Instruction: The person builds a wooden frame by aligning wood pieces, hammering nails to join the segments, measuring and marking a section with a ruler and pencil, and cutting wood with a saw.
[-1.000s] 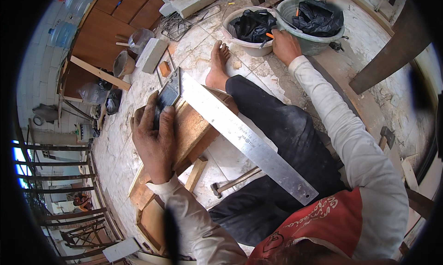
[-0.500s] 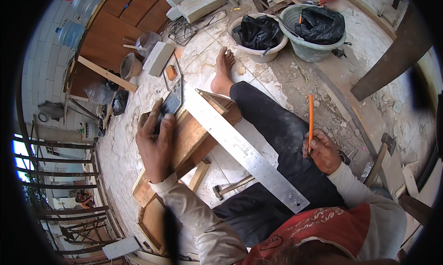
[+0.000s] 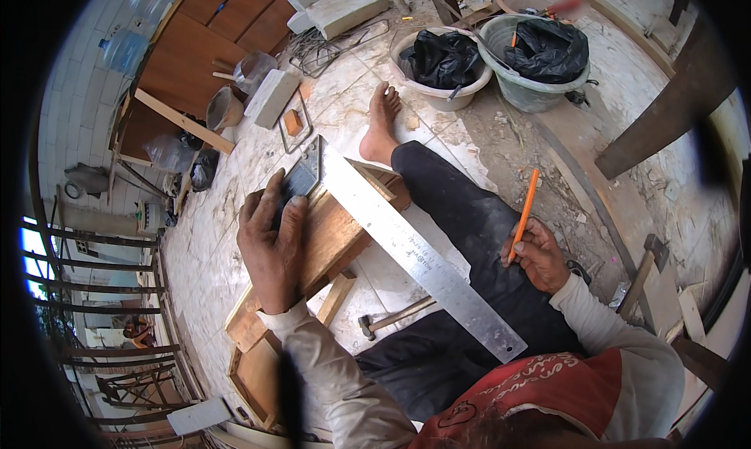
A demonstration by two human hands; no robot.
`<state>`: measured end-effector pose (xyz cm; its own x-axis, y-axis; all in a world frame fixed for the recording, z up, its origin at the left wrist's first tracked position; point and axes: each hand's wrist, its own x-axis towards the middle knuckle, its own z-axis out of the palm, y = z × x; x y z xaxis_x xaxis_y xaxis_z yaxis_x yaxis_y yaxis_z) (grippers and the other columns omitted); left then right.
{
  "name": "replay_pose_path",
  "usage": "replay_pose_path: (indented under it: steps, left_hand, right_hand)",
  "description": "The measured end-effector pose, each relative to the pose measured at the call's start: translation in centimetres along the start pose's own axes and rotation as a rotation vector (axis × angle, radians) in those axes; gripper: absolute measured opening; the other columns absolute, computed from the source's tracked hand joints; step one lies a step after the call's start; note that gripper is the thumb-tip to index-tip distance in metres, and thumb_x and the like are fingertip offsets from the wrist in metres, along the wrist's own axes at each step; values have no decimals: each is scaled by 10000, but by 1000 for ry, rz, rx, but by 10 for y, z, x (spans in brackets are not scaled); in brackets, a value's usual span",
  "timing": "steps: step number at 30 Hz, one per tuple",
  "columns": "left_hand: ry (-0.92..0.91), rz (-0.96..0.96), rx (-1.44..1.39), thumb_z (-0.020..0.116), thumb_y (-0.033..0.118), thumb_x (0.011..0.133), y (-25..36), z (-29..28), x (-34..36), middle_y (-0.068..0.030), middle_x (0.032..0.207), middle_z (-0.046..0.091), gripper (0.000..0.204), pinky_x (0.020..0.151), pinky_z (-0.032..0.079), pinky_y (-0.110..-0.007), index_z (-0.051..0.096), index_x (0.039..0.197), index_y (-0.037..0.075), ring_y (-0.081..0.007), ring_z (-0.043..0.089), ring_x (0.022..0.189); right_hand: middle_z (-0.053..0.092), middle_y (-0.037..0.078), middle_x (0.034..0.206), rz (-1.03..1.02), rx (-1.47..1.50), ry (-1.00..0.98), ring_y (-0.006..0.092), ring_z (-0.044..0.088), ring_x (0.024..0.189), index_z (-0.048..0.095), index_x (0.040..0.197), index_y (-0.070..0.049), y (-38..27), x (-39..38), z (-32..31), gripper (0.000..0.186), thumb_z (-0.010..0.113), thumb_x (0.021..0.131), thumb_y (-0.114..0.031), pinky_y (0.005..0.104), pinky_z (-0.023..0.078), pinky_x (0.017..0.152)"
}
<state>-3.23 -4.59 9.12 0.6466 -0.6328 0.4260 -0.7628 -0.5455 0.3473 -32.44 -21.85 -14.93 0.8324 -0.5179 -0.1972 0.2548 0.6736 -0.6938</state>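
The tiled floor [image 3: 205, 253] is dusty — the wall [image 3: 74, 136] white.

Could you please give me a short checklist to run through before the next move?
1. Left hand on the dark handle of the square: ok.
2. Metal blade lying across the wooden piece: ok.
3. Handle flush with the wooden piece: cannot tell; the hand covers part of it.
4. Orange pencil gripped in the right hand: ok.
5. Orange pencil at the wooden piece: not ok; it is held apart from it.
6. Hammer lying apart from both hands: ok.
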Motion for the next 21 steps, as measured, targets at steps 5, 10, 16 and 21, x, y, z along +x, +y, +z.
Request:
replay_pose_path:
  steps: [5,10,16,21]
  left_hand:
    - [-46,-25,11,642,221,942,1,-2,0,-210,1111,693,437,927,492,-370,651,1262,-77,-301,656,1043]
    - [-11,17,-4,715,263,913,-4,-1,1,-197,990,660,448,865,497,-394,682,1268,-9,-320,640,929]
    - [6,38,-32,709,275,915,-6,-1,0,-205,987,664,448,860,499,-404,685,1264,-5,-331,638,923]
    - [1,55,14,708,285,914,-7,-3,2,-201,976,663,449,852,499,-413,688,1259,-2,-340,631,913]
  right_hand:
    - [622,104,888,-146,-102,14,155,613,706,540,1145,-60,-15,7,14,234,650,940,-91,305,542,623]
    - [574,89,829,-474,-299,-66,120,554,593,544,1089,-39,-61,14,57,190,650,939,-87,260,513,537]
    - [667,143,867,-871,-673,-206,170,676,721,565,1073,-3,-99,49,138,146,624,957,-69,306,573,667]
    - [734,146,931,-942,-921,-205,212,737,836,690,1048,57,-97,80,182,208,679,947,-124,322,575,721]
